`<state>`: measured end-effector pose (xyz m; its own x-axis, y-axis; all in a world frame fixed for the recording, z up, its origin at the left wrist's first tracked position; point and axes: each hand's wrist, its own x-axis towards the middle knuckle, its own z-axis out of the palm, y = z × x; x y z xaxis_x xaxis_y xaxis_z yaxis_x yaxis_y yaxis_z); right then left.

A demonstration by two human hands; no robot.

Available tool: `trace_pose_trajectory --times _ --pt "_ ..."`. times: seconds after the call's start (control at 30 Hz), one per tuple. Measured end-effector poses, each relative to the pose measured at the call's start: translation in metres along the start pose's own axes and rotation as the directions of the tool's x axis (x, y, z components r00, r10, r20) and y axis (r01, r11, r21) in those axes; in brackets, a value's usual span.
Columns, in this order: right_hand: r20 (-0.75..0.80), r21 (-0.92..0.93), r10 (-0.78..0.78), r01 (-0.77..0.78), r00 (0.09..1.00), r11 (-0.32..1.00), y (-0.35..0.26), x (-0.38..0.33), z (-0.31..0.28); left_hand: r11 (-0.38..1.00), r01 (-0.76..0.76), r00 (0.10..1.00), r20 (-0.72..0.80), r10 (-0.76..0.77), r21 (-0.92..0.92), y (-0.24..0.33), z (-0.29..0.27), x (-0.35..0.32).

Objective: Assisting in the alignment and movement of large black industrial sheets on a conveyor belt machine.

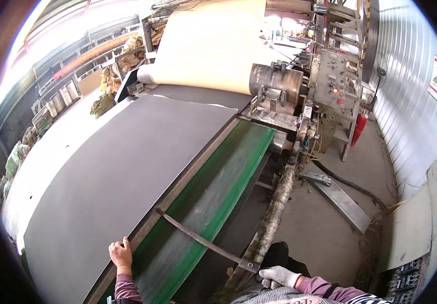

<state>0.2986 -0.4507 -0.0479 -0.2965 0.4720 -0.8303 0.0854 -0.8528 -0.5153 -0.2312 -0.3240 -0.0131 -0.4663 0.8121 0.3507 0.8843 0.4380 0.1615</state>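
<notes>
A wide dark grey sheet (127, 157) runs away from me on the left, flat and smooth. At its near right edge is my left hand (121, 255), bare, its fingers bent and closed at the sheet's border. My right hand (278, 277) wears a light knitted glove and lies low in front of my body, next to the end plate (249, 265) of a thin metal bar (198, 238). Its fingers lie loosely stretched, and nothing shows in them. The bar crosses over a green-edged belt (203, 177) beside the sheet.
A yellowish web (208, 45) rises behind a steel roller (279, 83). Right of it stand a control panel (332, 76) and a red extinguisher (359, 129). A wrapped pipe (278, 207) runs along the belt. A metal plate (342, 202) and dark hose (350, 182) lie on the floor.
</notes>
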Motion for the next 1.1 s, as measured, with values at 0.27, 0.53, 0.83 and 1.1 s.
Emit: trace_pose_trajectory --times 0.27,0.53,0.83,1.1 --pt "-0.017 -0.001 0.013 -0.013 1.000 1.000 -0.006 -0.003 0.003 0.996 -0.086 0.990 0.117 0.083 0.016 0.141 0.024 0.046" --pt "0.004 -0.025 -0.031 0.031 1.000 0.999 -0.001 -0.002 0.004 0.770 0.049 0.908 0.349 0.231 -0.637 0.165 0.012 0.087" --pt "0.010 -0.014 -0.044 0.044 0.999 0.999 -0.002 -0.007 0.006 0.972 0.203 0.964 0.199 -0.177 -0.120 -0.115 -0.032 0.009" --pt "-0.041 0.027 -0.038 0.040 0.998 0.999 -0.001 -0.010 0.010 0.999 0.019 0.979 0.201 -0.012 -0.034 -0.004 -0.001 0.024"
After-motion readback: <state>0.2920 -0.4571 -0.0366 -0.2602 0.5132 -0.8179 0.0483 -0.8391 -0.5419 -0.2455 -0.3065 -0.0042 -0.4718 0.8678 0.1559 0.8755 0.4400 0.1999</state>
